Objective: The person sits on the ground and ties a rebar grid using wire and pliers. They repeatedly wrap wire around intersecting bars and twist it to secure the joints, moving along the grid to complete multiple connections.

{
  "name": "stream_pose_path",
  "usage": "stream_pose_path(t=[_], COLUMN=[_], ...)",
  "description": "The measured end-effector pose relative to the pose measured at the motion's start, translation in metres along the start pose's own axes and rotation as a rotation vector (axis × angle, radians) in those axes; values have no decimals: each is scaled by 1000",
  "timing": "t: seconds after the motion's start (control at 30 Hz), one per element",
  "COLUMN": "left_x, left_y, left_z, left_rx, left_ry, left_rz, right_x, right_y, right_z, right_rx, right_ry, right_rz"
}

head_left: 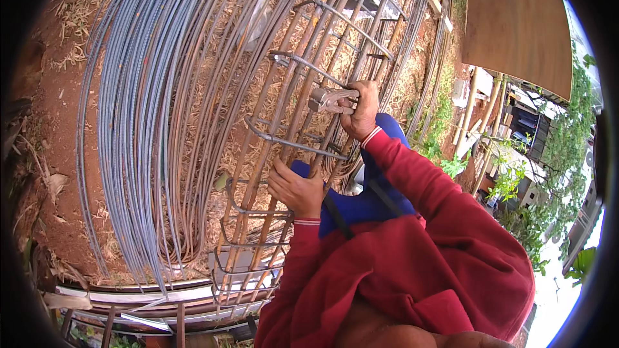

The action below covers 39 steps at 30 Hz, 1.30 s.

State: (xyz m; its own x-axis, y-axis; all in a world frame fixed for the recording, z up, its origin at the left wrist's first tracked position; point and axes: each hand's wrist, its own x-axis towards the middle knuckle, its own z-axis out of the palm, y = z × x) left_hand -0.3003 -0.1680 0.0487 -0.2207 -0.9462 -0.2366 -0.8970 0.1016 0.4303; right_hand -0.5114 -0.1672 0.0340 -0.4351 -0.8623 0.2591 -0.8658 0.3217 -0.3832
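Observation:
A long rebar cage [303, 106], its rusty lengthwise bars ringed by bent stirrups, runs diagonally in front of me. My left hand [298, 188] is closed on the near part of the cage, fingers curled over a lengthwise bar between two stirrups [293, 144]. Higher up, my right hand [363, 111] grips a grey-brown bundle of looped tie wire [332, 100] just above the bars. The bundle's blunt end points left. Part of it is hidden by my fingers.
Long loose steel rods [138, 116] lie bunched on the ground at the left. Dry straw and reddish soil [61, 174] surround them. A clear plastic sheet [259, 20] lies beyond the rods. At the right stand a brown board [519, 29], wooden poles [471, 106] and green plants.

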Motion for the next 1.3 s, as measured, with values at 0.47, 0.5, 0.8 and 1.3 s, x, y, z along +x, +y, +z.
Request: stream_pose_path(t=[0.47,0.5,0.8,1.3], left_x=[1,1,2,3], left_y=[-1,-1,-1,0], left_z=[-1,-1,-1,-7], left_rx=[-9,-7,-27,-73], left_ry=[-21,-17,-26,-55], left_rz=[3,12,-6,-22], right_x=[1,0,2,-2], right_y=[-2,-1,-4,-3], right_z=[-1,-1,1,4], right_rx=[-12,-16,-39,-87], right_ry=[-10,-5,21,20], right_rz=[4,5,17,16])
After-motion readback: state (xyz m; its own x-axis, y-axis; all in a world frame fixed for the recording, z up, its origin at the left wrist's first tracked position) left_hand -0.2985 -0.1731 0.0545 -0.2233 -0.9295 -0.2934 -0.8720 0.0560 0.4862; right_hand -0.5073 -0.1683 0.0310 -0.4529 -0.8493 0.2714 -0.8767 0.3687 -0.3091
